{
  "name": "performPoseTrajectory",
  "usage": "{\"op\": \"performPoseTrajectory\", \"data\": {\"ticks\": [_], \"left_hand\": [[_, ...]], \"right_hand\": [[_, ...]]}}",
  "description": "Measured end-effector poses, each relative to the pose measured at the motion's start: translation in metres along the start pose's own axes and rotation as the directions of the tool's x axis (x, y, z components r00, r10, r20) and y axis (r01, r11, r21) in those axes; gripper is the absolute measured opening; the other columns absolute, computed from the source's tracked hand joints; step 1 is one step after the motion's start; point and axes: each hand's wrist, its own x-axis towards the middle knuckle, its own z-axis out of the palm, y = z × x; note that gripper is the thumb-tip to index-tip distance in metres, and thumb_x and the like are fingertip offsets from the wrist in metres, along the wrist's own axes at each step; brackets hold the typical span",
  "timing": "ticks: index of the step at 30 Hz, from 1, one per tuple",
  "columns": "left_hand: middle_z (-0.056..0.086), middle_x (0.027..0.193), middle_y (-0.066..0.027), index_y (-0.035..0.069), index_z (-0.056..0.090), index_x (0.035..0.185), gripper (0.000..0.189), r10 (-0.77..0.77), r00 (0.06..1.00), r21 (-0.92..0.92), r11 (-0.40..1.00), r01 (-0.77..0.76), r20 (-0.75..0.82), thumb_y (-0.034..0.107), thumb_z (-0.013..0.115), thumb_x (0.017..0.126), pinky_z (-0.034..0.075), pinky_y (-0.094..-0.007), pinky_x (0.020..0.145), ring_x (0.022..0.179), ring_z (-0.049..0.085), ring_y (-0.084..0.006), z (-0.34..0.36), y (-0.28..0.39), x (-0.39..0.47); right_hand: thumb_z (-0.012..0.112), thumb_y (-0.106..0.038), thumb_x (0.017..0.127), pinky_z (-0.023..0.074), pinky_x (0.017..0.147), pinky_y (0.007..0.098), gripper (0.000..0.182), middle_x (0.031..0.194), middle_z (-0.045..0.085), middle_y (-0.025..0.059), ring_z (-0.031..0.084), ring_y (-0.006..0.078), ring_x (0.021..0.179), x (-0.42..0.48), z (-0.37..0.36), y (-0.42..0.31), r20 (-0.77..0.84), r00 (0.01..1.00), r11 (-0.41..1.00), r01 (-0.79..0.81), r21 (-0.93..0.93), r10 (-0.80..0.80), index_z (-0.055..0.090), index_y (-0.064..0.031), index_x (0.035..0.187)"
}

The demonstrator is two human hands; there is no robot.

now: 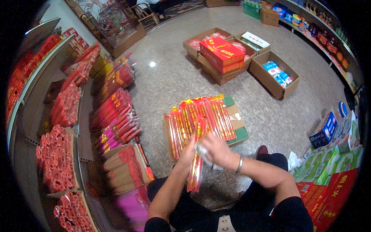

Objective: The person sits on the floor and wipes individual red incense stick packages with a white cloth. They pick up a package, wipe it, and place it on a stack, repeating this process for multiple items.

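My left hand (187,153) grips a long red and gold stick-like package in clear plastic (196,174), which stands slanted above the floor between my knees. A crumpled whitish cloth or tissue (203,152) is in my right hand (217,150), pressed against the same package; this hand is blurred. Just beyond both hands, a row of similar red and gold wrapped packages (216,119) lies side by side on a green and brown cardboard box (239,134).
Shelves at left hold red wrapped bundles (56,162) and incense sticks (123,168). Open cartons stand ahead, one under a red box (221,53), another holding blue and white packs (278,74). Green packs (316,165) and red boxes (333,197) are stacked at right. Farther off, a person (150,4) sits.
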Motion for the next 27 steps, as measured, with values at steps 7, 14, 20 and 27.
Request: {"op": "performPoseTrajectory", "data": {"ticks": [7, 14, 20, 27], "left_hand": [[0.058, 0.082, -0.0059, 0.012, 0.055, 0.102, 0.045, -0.048, 0.998, 0.012, 0.999, 0.048, -0.028, 0.052, 0.034, 0.097, 0.049, -0.0337, 0.051, 0.063, 0.056, -0.0183, -0.003, 0.000, 0.003], [0.063, 0.093, -0.0083, 0.006, 0.057, 0.112, 0.046, 0.169, 0.985, 0.088, 0.982, -0.166, -0.029, 0.045, 0.036, 0.099, 0.052, -0.0315, 0.072, 0.083, 0.062, -0.0160, -0.016, -0.002, 0.019], [0.056, 0.082, -0.0052, 0.023, 0.042, 0.132, 0.037, -0.049, 0.975, -0.075, 0.995, 0.067, 0.217, 0.041, 0.034, 0.100, 0.047, -0.0288, 0.050, 0.059, 0.055, -0.0153, 0.006, 0.003, -0.004], [0.064, 0.083, -0.0070, 0.008, 0.058, 0.108, 0.037, -0.031, 0.996, -0.039, 0.999, 0.027, -0.089, 0.039, 0.039, 0.099, 0.052, -0.0332, 0.054, 0.066, 0.062, -0.0174, -0.015, 0.018, 0.011]], "right_hand": [[0.061, -0.009, 0.080, 0.0484, 0.068, 0.0400, 0.023, 0.093, 0.051, 0.0151, 0.055, 0.0336, 0.082, 0.013, -0.014, 0.009, -0.012, 0.991, 0.990, -0.129, 0.058, 0.130, 0.054, -0.0045, 0.102], [0.066, -0.008, 0.069, 0.0501, 0.066, 0.0372, 0.031, 0.088, 0.050, 0.0098, 0.057, 0.0272, 0.079, -0.017, 0.008, -0.024, 0.117, 0.935, 0.942, 0.326, 0.078, -0.334, 0.057, -0.0065, 0.099], [0.066, -0.011, 0.077, 0.0479, 0.066, 0.0427, 0.024, 0.092, 0.050, 0.0156, 0.055, 0.0348, 0.080, 0.027, -0.024, 0.033, -0.225, 0.967, 0.993, -0.120, 0.003, 0.118, 0.053, -0.0037, 0.096], [0.068, -0.010, 0.072, 0.0485, 0.065, 0.0371, 0.024, 0.086, 0.050, 0.0106, 0.056, 0.0281, 0.079, -0.008, 0.003, -0.031, 0.060, 0.952, 0.938, 0.284, 0.200, -0.301, 0.051, -0.0054, 0.088]]}}
